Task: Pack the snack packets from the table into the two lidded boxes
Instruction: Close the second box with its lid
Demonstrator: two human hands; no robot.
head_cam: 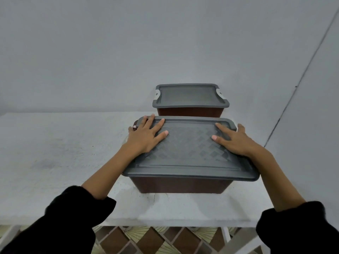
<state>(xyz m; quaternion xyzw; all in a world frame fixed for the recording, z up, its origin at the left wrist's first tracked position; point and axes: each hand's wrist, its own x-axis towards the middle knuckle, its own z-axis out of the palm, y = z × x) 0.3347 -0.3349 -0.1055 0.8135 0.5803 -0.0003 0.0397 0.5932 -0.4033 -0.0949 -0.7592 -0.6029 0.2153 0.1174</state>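
Two brown boxes with grey lids stand on the white table (55, 153). The near box (179, 184) has its grey lid (189, 153) on top. My left hand (145, 136) lies flat on the lid's left part, fingers straight and spread. My right hand (233, 138) lies flat on the lid's right part, thumb over the far right rim. Behind it stands the far box (190, 111), its lid (190, 96) on and white clips at both ends. No snack packets are in view.
A grey wall rises right behind the table, with a corner at the right. The table's front edge is near me; patterned floor tiles (150, 241) show below it. The boxes sit toward the table's right side.
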